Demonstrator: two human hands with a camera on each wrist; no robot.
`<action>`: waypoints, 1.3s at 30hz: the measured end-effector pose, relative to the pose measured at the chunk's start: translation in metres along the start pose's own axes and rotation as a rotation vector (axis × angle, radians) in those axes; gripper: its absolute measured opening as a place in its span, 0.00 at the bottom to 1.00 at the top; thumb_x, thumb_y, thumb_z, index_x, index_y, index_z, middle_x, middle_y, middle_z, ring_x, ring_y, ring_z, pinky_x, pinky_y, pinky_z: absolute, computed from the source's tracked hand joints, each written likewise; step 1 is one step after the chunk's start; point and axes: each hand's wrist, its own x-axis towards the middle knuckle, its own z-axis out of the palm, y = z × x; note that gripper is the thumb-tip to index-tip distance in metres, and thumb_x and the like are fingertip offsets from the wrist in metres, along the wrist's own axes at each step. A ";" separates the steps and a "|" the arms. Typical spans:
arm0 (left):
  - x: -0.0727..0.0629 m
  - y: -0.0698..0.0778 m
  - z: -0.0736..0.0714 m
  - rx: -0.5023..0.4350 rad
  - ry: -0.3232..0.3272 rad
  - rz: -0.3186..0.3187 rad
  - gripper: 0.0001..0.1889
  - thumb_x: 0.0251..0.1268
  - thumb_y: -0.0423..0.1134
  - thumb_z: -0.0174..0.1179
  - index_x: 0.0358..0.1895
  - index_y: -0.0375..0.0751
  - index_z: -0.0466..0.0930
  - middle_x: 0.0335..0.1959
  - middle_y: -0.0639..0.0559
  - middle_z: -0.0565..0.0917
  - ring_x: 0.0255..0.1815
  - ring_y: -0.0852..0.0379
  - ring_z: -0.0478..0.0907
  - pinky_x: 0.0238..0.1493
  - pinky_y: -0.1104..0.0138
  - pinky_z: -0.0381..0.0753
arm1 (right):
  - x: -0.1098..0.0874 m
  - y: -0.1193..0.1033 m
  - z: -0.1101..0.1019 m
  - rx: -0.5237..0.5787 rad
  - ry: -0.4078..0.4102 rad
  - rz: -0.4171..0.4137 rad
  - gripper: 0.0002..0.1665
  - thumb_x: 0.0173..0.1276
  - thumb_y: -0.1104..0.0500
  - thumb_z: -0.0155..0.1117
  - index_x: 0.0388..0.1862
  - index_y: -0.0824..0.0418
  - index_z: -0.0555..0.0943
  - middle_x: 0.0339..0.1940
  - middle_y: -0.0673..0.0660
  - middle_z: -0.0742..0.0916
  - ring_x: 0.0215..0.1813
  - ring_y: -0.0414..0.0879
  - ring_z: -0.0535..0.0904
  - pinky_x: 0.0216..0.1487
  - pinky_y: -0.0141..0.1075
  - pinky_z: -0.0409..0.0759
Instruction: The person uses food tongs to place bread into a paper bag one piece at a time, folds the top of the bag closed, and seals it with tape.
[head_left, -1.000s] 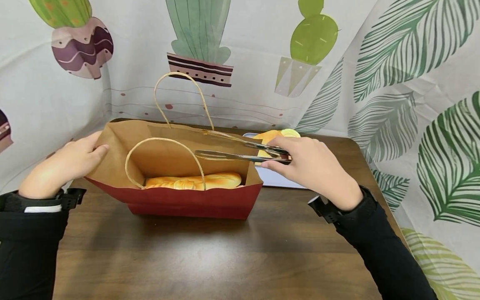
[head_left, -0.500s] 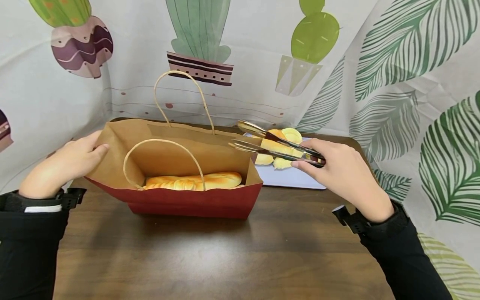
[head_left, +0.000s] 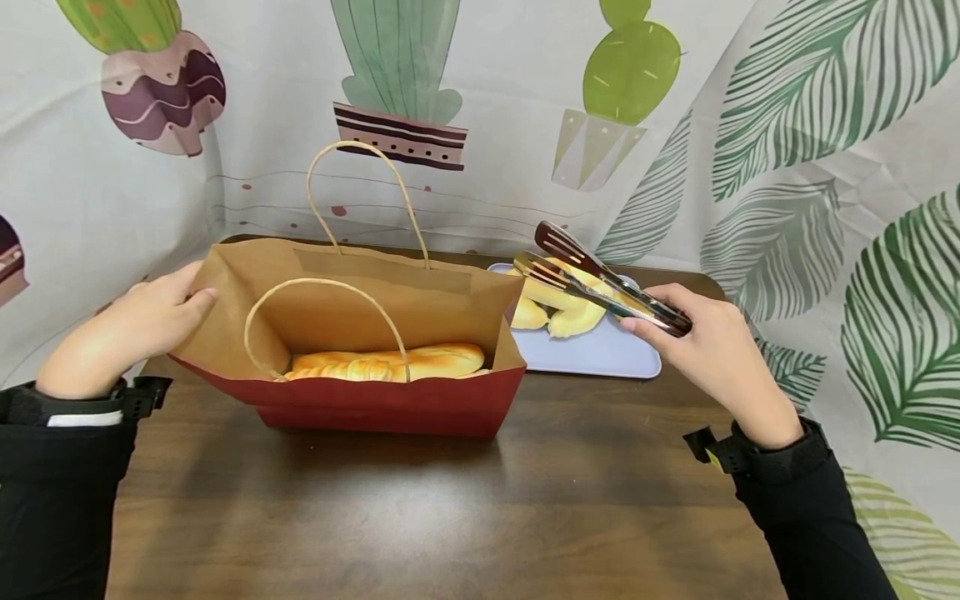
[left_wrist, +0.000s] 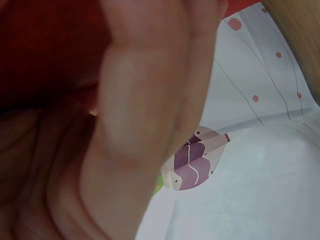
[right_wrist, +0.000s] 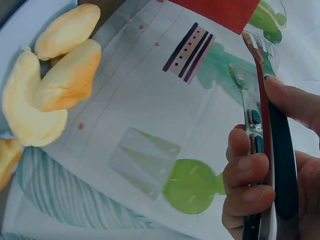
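Observation:
A paper bag [head_left: 375, 408], red outside and brown inside, stands open on the table with a long bread loaf [head_left: 390, 362] lying in it. My left hand [head_left: 187, 307] grips the bag's left rim, thumb on the edge; the left wrist view shows only the hand [left_wrist: 140, 115] against the red bag [left_wrist: 45, 40]. My right hand [head_left: 648, 321] holds metal tongs [head_left: 592, 279], whose arms stand apart with nothing between them. The tips hover over several bread pieces [head_left: 558, 310] on a pale blue tray [head_left: 600, 357]. In the right wrist view, the tongs [right_wrist: 262, 120] stand beside the bread pieces [right_wrist: 55, 95].
The dark wooden table [head_left: 450, 517] has bare room in front of the bag. A cloth backdrop [head_left: 825, 167] printed with cacti and leaves closes off the back and right sides, close behind the tray. The bag's twine handles [head_left: 360, 192] stand upright.
My right hand has carried the tongs rightward, from over the bag's mouth to above the tray, and their tips now point up and left. The left hand and the bag have stayed put.

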 end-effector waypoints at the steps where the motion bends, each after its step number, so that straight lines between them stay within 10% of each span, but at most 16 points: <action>1: 0.000 0.000 0.000 -0.001 -0.002 -0.001 0.22 0.74 0.36 0.36 0.64 0.26 0.52 0.55 0.17 0.65 0.56 0.17 0.60 0.55 0.31 0.59 | 0.000 0.003 0.002 0.022 0.000 0.013 0.21 0.61 0.46 0.68 0.49 0.55 0.81 0.22 0.51 0.79 0.19 0.41 0.69 0.20 0.31 0.66; 10: 0.000 0.000 0.000 -0.004 0.000 -0.003 0.22 0.74 0.36 0.36 0.65 0.27 0.52 0.55 0.18 0.65 0.55 0.17 0.61 0.54 0.32 0.60 | -0.002 0.022 0.025 0.089 -0.038 0.115 0.24 0.62 0.45 0.67 0.54 0.54 0.80 0.26 0.53 0.82 0.21 0.42 0.69 0.20 0.32 0.66; 22: 0.000 -0.003 0.001 -0.012 -0.001 -0.004 0.22 0.74 0.37 0.37 0.65 0.27 0.53 0.55 0.18 0.66 0.55 0.18 0.61 0.53 0.32 0.61 | 0.002 0.062 0.075 -0.238 -0.005 0.074 0.26 0.61 0.45 0.68 0.49 0.63 0.78 0.22 0.56 0.79 0.18 0.48 0.69 0.13 0.36 0.60; 39: 0.003 -0.007 0.004 -0.018 0.007 0.000 0.24 0.74 0.38 0.36 0.67 0.29 0.52 0.56 0.17 0.66 0.56 0.17 0.61 0.53 0.32 0.61 | 0.006 0.084 0.105 -0.338 0.058 0.054 0.22 0.59 0.51 0.70 0.41 0.67 0.78 0.17 0.60 0.77 0.13 0.54 0.69 0.10 0.41 0.60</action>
